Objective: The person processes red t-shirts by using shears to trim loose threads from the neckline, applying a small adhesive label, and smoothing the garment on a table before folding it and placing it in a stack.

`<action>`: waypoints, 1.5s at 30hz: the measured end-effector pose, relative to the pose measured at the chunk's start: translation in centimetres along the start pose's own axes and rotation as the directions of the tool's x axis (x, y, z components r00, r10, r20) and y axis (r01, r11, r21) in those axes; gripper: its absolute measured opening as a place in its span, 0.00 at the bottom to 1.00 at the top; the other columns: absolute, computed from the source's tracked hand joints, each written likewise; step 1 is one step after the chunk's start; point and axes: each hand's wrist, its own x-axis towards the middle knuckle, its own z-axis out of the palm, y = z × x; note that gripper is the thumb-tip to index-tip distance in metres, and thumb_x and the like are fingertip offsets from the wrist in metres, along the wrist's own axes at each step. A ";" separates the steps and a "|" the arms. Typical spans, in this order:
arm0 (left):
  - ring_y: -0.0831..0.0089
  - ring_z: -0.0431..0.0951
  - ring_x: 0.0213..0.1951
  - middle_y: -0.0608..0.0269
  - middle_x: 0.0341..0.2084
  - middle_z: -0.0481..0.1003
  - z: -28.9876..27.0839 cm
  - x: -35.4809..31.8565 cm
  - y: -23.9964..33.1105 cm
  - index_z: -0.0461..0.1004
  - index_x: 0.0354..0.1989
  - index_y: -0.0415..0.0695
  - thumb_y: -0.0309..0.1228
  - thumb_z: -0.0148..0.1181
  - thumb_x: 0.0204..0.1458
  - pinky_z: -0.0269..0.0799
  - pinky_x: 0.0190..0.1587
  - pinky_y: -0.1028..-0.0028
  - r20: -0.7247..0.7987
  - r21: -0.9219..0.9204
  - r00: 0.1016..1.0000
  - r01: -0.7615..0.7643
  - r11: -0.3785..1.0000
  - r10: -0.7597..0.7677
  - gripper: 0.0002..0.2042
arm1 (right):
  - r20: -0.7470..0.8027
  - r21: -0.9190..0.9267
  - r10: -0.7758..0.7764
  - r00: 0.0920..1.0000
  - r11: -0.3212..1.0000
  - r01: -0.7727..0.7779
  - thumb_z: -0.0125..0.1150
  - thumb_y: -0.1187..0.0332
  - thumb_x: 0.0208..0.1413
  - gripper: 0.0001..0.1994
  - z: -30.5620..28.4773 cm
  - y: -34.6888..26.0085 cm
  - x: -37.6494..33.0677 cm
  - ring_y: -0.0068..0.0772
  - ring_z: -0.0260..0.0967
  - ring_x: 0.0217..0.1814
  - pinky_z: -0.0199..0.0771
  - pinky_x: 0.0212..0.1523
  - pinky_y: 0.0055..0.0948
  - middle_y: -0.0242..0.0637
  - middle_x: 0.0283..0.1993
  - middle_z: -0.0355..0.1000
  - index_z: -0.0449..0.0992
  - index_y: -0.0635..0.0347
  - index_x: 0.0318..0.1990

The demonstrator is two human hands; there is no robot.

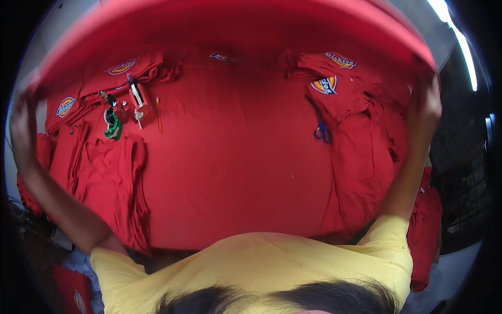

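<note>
Both my arms are raised and spread wide. A broad red cloth (235,15) is stretched between my hands, bowed and blurred across the top of the view. At far left my left hand (23,107) grips one end of it, fingers closed. My right hand (430,97), at far right, is closed on the other end. Whether the cloth is a whole shirt cannot be told. Beneath it, a red-covered table (235,167) spreads out, with folded red shirts (340,99) bearing logo patches near my right arm and more folded red shirts (63,112) near my left.
On the left stand a green tape dispenser (112,125) and a red tape dispenser (140,104), beside a thin orange tool (159,118). Blue-handled scissors (322,132) lie right of centre. A loose red garment (112,178) lies at the table's left front.
</note>
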 end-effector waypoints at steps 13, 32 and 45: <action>0.76 0.77 0.28 0.62 0.25 0.78 16.5 -22.7 9.3 0.80 0.36 0.37 0.25 0.69 0.42 0.71 0.33 0.79 0.985 0.014 0.118 0.678 0.735 -0.127 0.11 | 0.968 -0.015 -0.175 -0.180 0.675 -0.738 0.64 0.73 0.48 0.09 -10.3 -4.7 -16.9 0.35 0.75 0.37 0.74 0.43 0.31 0.41 0.33 0.77 0.80 0.66 0.38; 0.65 0.74 0.27 0.57 0.22 0.73 34.4 -27.2 2.9 0.70 0.27 0.38 0.35 0.64 0.50 0.69 0.32 0.68 0.345 0.063 0.742 0.593 0.803 -0.575 0.13 | 0.991 -0.021 0.121 -0.052 -0.247 -0.969 0.62 0.73 0.51 0.07 17.4 -10.6 -27.4 0.32 0.74 0.35 0.73 0.41 0.30 0.29 0.28 0.74 0.68 0.57 0.27; 0.81 0.74 0.39 0.69 0.34 0.76 22.5 -12.7 -1.2 0.69 0.31 0.48 0.32 0.52 0.61 0.69 0.46 0.73 0.356 -0.882 0.881 0.427 0.198 -0.312 0.06 | 0.928 0.344 0.209 0.309 -0.801 -0.491 0.54 0.66 0.61 0.13 15.4 -2.7 -13.2 0.34 0.68 0.56 0.65 0.61 0.40 0.37 0.52 0.72 0.70 0.58 0.52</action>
